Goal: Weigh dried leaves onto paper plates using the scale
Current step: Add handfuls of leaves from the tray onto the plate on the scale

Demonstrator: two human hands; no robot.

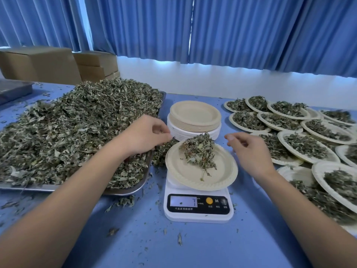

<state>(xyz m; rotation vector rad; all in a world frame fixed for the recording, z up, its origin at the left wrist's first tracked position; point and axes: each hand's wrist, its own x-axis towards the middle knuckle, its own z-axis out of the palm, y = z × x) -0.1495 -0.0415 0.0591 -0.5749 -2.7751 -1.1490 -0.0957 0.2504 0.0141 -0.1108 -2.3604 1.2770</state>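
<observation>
A white digital scale [199, 206] stands at the table's middle with a cream paper plate [201, 178] on it. A small heap of dried leaves [200, 150] lies on the plate's far half. The display shows a 7. My left hand [146, 135] hovers at the right edge of the big leaf pile [77, 130] on the metal tray [123, 190], fingers loosely curled, holding nothing I can see. My right hand [249, 151] hovers just right of the plate, fingers relaxed and empty.
A stack of empty paper plates [195, 118] stands behind the scale. Several filled plates [301, 146] overlap across the right side. Cardboard boxes [58, 64] and another tray [13, 89] sit far left. Leaf crumbs litter the blue table [193, 246].
</observation>
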